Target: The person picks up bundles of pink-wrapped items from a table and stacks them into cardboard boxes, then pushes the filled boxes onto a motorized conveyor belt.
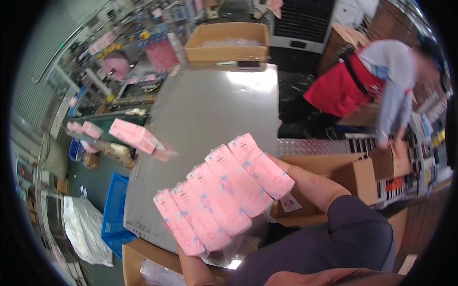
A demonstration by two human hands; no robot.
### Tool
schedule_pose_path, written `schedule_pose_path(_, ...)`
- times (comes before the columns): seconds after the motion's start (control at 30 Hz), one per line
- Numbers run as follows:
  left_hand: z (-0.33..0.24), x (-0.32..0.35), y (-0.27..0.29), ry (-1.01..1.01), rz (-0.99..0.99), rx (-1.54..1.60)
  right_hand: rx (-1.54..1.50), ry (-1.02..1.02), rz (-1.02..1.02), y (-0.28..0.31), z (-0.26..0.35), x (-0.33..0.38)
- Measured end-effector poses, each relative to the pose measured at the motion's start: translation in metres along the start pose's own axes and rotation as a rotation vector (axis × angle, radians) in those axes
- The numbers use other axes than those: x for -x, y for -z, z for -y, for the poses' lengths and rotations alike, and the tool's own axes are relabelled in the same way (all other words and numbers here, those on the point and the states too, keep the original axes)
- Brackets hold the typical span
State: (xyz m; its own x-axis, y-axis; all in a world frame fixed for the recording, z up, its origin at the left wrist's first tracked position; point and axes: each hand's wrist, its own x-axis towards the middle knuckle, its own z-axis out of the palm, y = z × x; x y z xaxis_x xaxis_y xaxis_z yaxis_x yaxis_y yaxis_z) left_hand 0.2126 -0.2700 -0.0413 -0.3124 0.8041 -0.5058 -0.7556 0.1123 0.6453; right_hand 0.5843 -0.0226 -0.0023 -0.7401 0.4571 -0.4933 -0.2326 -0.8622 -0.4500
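A fanned row of 5 pink packs [224, 190] is carried above the metal table [210, 109], pressed between the left hand [183, 252] beneath and the right hand [281, 164] at the far end; fingers are hidden, their spread cannot be told. Even pressure should be kept: the glossy film is slippery. Beyond, more pink packs [133, 135] lie at the table's left edge, and an open cardboard box [226, 43] is seen farthest.

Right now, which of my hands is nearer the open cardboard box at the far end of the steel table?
Right. The right hand holds the pink packs' far end; the left hand holds their near end, farther from the box.
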Motion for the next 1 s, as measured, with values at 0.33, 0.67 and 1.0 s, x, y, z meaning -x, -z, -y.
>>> schedule_pose_path(0.33,0.049,0.032,-0.221,0.281,0.635,-0.170,0.297,0.450,-0.162,0.009,0.127,0.359)
schedule_pose_path(0.67,0.196,-0.022,-0.290,0.577,0.546,-1.009,0.743,-0.297,-0.825,0.281,0.052,0.391)
schedule_pose_path(1.0,0.336,-0.008,-0.251,0.037,1.279,-2.215,1.965,-0.227,-0.343,0.312,-0.088,0.316)
